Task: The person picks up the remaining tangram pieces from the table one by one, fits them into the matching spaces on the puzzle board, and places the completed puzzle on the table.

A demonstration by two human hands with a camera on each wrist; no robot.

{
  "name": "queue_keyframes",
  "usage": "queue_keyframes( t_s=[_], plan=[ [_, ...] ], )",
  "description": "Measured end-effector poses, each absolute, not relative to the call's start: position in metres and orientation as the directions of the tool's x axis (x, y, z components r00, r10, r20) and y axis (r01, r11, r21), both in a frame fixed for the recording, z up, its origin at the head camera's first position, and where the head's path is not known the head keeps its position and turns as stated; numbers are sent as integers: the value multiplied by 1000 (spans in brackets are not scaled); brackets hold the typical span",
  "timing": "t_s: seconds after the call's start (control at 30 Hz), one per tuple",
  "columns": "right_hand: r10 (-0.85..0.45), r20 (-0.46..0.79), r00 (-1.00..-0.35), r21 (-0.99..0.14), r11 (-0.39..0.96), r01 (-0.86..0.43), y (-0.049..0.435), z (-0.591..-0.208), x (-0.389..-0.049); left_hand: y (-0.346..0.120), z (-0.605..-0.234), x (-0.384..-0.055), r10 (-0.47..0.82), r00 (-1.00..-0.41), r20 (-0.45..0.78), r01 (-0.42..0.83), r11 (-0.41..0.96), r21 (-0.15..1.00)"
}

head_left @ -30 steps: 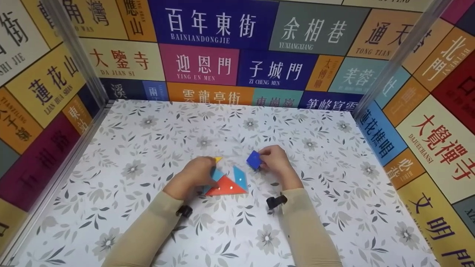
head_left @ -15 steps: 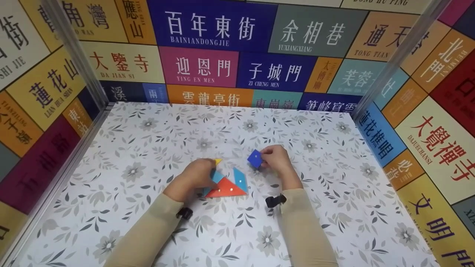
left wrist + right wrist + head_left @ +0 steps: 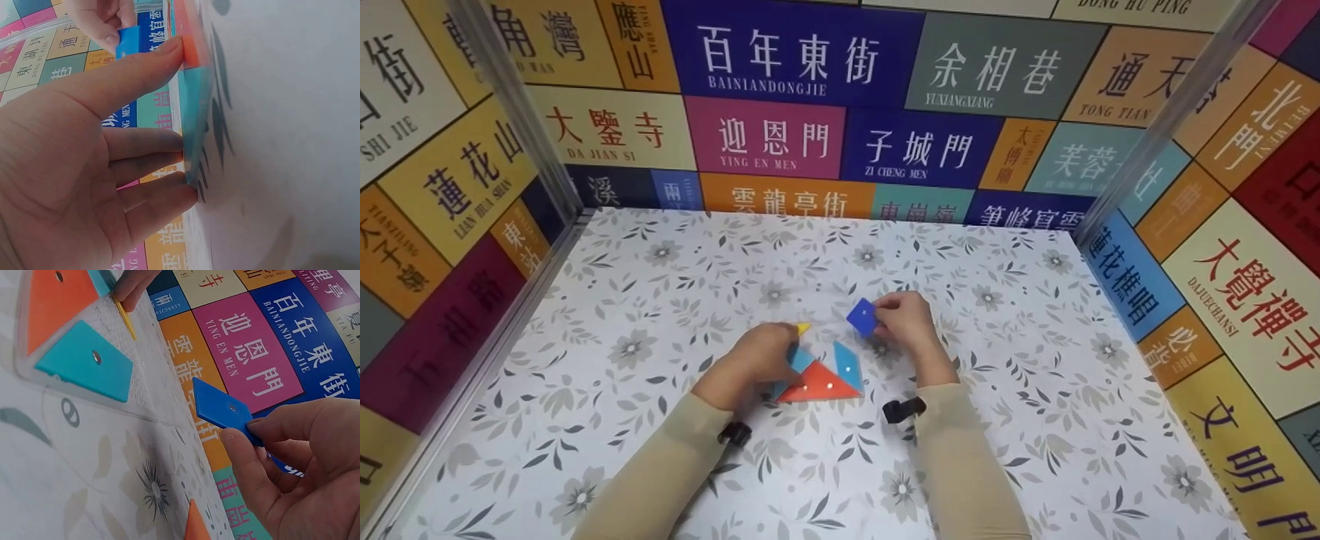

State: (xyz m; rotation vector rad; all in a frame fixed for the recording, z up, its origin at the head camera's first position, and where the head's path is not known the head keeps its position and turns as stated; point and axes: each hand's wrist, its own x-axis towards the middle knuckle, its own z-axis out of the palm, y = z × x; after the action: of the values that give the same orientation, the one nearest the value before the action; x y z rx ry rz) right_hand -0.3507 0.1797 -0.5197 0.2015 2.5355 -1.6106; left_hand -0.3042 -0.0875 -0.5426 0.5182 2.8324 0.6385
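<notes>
My right hand pinches a dark blue tangram square by one corner between thumb and fingers, raised off the table. A small round stud shows on its face in the right wrist view. My left hand rests over the left part of a clear plastic tray. Its thumb touches the red-orange triangle, and its fairly straight fingers reach the edge by a light blue piece. A light blue parallelogram lies at the tray's right. The tip of a yellow piece shows beyond my left fingers; the rest is hidden.
The tray lies on a white table with a grey floral print. An orange pointed piece shows low in the right wrist view. Walls of coloured sign panels stand at the back and both sides. Each wrist wears a black band.
My right hand has shifted slightly left with the blue square, whose face has turned a little. The left hand stays on the tray.
</notes>
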Motion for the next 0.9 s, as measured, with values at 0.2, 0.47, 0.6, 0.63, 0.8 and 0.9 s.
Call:
queue_keyframes(
  t_s=[0.2,0.47,0.6,0.63,0.8,0.9],
  plan=[
    [52,-137,-989,-886,441,146,170,-515,-352,-88,-540,-303,362,-925,-114,273,843,465],
    [63,-115,-991,-901,414,130,156,-515,-350,-89,-541,-304,379,-921,-91,303,843,445],
    [67,-128,-990,-916,373,144,149,-516,-351,-89,-541,-306,404,-914,-47,348,836,423],
    [67,-132,-989,-918,369,148,147,-517,-351,-89,-541,-306,405,-913,-48,349,835,425],
    [50,-141,-989,-914,376,150,141,-524,-351,-88,-542,-306,398,-915,-68,333,840,427],
    [50,-156,-986,-906,391,163,139,-529,-350,-87,-542,-305,391,-917,-82,320,841,436]
  ],
)
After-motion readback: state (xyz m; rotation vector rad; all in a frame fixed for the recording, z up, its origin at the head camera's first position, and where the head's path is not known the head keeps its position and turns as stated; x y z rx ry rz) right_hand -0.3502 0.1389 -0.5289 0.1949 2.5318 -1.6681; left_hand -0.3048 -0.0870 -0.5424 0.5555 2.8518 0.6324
